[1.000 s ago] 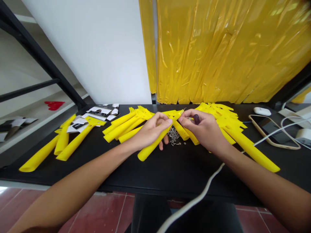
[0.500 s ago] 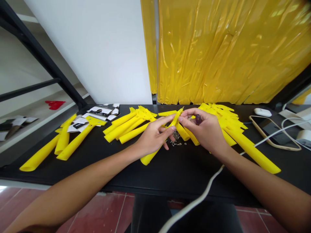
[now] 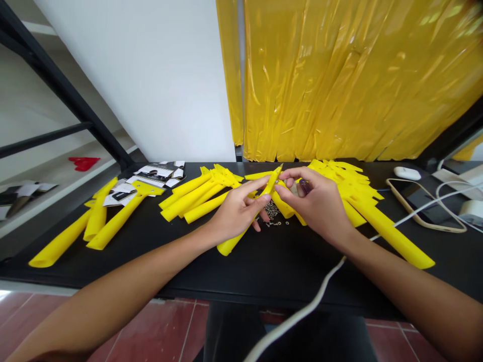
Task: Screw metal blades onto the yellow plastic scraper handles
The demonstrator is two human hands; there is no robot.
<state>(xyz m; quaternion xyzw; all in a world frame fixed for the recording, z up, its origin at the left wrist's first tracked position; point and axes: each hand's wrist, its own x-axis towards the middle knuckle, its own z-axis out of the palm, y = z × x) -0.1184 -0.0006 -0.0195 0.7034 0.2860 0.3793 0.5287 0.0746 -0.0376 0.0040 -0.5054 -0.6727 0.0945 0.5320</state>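
My left hand (image 3: 239, 208) is closed round a yellow plastic handle (image 3: 231, 245), a hollow tube with a flat head tilted up and away. My right hand (image 3: 320, 198) is at that head, thumb and forefinger bent close to its edge. A small shiny piece, seemingly a screw, shows by these fingertips; it is too small to be sure. Tucked in the curled fingers of the right hand is a dark purple tool handle (image 3: 305, 187), the rest of it hidden. Below the hands lies a pile of small screws and nuts (image 3: 270, 213) on the black table (image 3: 302, 271).
More yellow handles (image 3: 206, 193) lie left of the hands, with a larger heap (image 3: 350, 186) at right. Several with screwed heads (image 3: 121, 216) rest far left beside black-and-white cards (image 3: 160, 173). A phone (image 3: 424, 201), a white earbud case (image 3: 406, 173) and a white cable (image 3: 320, 291) are at right.
Both hands keep their hold at the head of the yellow handle. The right fingers have shifted slightly, and the small shiny piece shows at the head now. The whole view has drifted a little.
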